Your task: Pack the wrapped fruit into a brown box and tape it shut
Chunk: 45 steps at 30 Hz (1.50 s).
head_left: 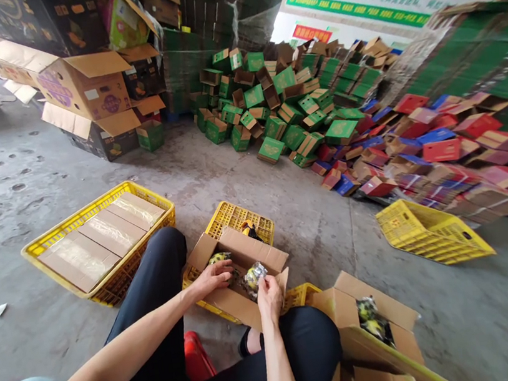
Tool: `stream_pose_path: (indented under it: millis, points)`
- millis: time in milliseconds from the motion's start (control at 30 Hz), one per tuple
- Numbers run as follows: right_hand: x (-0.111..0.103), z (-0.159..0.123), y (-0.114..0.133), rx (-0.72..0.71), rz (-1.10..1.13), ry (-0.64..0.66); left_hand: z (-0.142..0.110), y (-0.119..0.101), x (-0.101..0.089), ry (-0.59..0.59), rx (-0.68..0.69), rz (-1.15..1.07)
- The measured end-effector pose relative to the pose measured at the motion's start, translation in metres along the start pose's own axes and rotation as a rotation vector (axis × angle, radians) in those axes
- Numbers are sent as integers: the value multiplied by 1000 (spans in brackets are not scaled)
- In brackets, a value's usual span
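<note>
Open carton (253, 248) rests on a yellow crate (217, 311) in front of the seated person. Clear bag (253, 277) of yellow-green contents is inside the carton, toward its right end. Right hand (269, 292) pinches the bag's near edge between thumb and fingers. Left hand (212, 278) reaches over the carton's left near corner, fingers bent above another bag (219, 258); whether they grip it cannot be told. At left, 3 taped cartons (111, 232) fill a long crate (118, 284). By the right knee, a second carton (378, 288) contains dark-and-yellow bags (374, 322).
</note>
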State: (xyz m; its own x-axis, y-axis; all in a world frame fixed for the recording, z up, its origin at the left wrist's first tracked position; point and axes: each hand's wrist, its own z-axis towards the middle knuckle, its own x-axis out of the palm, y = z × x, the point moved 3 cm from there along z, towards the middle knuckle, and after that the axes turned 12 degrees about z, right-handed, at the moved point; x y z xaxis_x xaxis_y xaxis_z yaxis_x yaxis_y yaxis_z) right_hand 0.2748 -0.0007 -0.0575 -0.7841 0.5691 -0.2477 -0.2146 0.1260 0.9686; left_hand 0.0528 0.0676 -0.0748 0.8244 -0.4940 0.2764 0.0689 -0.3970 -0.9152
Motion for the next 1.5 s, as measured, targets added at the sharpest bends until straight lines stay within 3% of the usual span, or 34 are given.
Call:
stream_pose_path:
  millis: [167,433,600,800,900,1000,1100,1167,1333,1500]
  points:
    - [8,1,-2,47,-29,-1,-2,-3,0,0,-11,-3]
    - [-11,5,-1,72,-228,-130,-2,-7,0,3,-28,6]
    - [-2,-10,3,120,-715,78,2,1,-1,23,-29,18]
    - [-5,-9,14,134,-773,124,8,11,-4,39,-23,56]
    - [-10,-7,24,3,-631,64,9,12,-4,45,-13,81]
    - [-14,-6,29,-67,-188,-24,7,9,-4,76,7,90]
    - [-6,-10,25,122,328,-3,5,4,-1,116,69,94]
    - [5,-14,24,230,544,46,3,-1,0,133,132,101]
    - [18,-21,36,261,694,127,-2,-10,5,212,121,135]
    - [16,-21,39,309,604,159,-9,-16,8,239,151,126]
